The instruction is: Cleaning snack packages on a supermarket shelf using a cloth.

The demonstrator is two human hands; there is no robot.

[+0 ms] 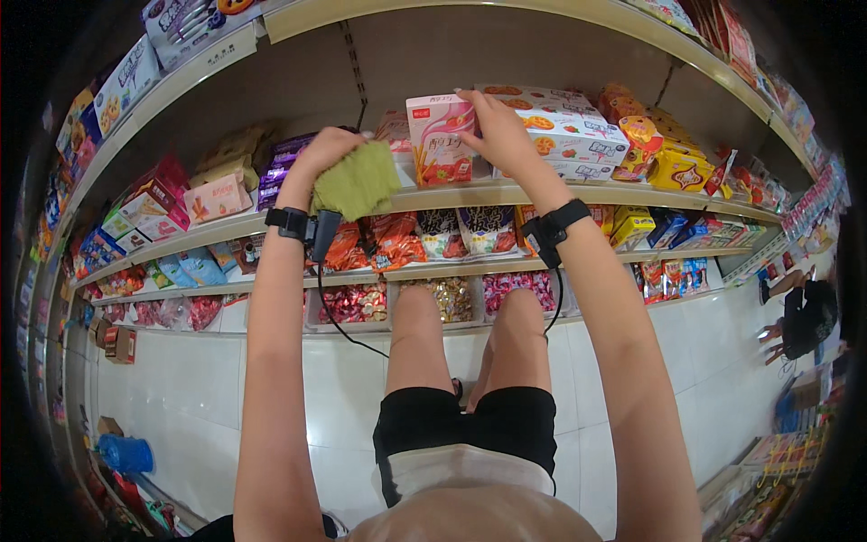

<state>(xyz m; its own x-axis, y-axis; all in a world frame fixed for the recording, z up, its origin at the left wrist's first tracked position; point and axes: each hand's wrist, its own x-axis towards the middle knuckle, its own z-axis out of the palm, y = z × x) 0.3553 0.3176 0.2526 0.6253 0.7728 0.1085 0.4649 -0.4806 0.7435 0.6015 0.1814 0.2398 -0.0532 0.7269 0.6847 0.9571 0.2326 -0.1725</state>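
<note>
Bunched in my left hand [333, 150] is a green cloth [359, 179], hanging at the front edge of the middle shelf [433, 198]. My right hand [500, 129] rests on the top right corner of a pink strawberry biscuit-stick box [441, 142], which stands upright on that shelf. Right of this hand, white tart boxes [576, 139] are stacked. Behind the cloth and the upright box, another pink box [394, 129] is partly hidden. Purple packets [292, 159] lie just left of my left hand.
Lower shelves hold orange snack bags [398, 237] and bins of wrapped candy [355, 301]. Yellow packs [681, 166] stand farther right. An upper shelf edge [433, 8] arches overhead. My knees nearly touch the candy bins. Another person [806, 318] is at the far right; a blue bucket [125, 454] stands lower left.
</note>
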